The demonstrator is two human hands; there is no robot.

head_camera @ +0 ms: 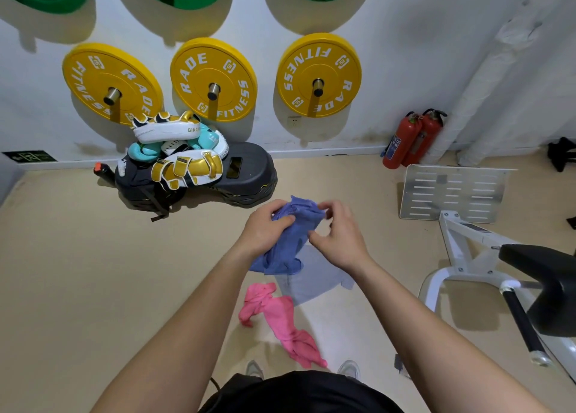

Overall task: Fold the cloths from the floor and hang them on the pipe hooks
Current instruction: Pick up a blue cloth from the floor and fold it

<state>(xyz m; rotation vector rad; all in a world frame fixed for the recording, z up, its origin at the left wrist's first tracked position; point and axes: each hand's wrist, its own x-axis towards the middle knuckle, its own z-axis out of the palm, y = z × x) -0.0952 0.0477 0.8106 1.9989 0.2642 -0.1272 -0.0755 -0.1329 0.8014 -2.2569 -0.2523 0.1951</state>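
Holding the blue cloth (288, 241) up in front of you, you have it bunched between both hands, clear of the floor (93, 256). Your left hand (265, 230) has its fingers curled round the upper left of the bundle, with the thumb pressed over the fabric. Your right hand (339, 239) seems to pinch the top edge near the upper right corner. Its lower fingers are loosely curled, and you cannot tell whether they touch the fabric.

The cloth's long axis runs down and slightly left from your fingers, and its tail hangs below your left wrist. The top edge therefore lies between your two hands, with the free corner nearer your right. That is probably the hand to draw outward to spread the edge before folding.

The pink cloth (280, 319) and the pale cloth (311, 280) lie just beside each other on the floor below. The pipe (486, 79) stands well off to your right, and no hooks are visible on it.
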